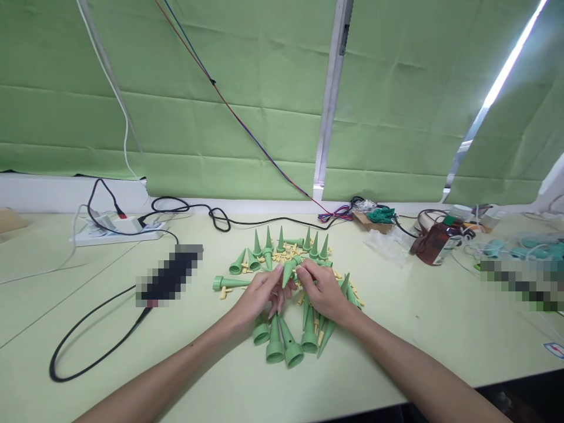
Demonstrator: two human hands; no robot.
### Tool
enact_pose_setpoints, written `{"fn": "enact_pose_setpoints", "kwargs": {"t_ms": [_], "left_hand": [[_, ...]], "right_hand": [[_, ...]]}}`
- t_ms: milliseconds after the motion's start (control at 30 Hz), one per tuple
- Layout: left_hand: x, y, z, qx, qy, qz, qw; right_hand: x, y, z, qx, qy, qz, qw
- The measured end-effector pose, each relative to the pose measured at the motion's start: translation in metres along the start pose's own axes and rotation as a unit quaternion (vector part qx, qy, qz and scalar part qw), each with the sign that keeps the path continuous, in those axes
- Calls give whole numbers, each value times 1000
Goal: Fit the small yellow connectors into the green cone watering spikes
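My left hand (264, 289) is closed around a green plant watering spike (289, 272), its tip pointing down toward me. Beside the spike's wide end, my right hand (322, 289) is curled in a pinch; whatever lies between its fingertips is hidden. Under and around both hands are several more green spikes, some standing point up like the green cone (281, 241), others lying flat like the spike (275, 343) near the front. Small yellow valves (286, 254) are heaped among them, and one yellow valve (224, 292) lies at the left edge of the group.
To the left lie a pixelated dark device (170, 276) with a looped black cable (88, 317) and a white power strip (118, 232). A brown bottle (438, 242), a clear plastic bag (390, 244) and a cardboard box (374, 222) sit at the right back. Green blinds hang behind.
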State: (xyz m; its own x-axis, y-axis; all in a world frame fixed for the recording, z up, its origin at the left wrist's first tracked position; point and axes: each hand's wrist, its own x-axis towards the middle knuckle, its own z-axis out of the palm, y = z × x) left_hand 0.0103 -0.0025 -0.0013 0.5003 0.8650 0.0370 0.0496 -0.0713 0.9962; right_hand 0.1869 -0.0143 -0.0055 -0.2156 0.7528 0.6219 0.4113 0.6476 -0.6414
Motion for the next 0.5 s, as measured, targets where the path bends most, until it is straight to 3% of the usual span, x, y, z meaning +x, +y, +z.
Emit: {"fn": "enact_pose_setpoints", "kwargs": {"t_ms": [500], "left_hand": [[-5, 9, -2, 11, -17, 16, 1000]], "right_hand": [[1, -6, -2, 39, -12, -8, 999]]}}
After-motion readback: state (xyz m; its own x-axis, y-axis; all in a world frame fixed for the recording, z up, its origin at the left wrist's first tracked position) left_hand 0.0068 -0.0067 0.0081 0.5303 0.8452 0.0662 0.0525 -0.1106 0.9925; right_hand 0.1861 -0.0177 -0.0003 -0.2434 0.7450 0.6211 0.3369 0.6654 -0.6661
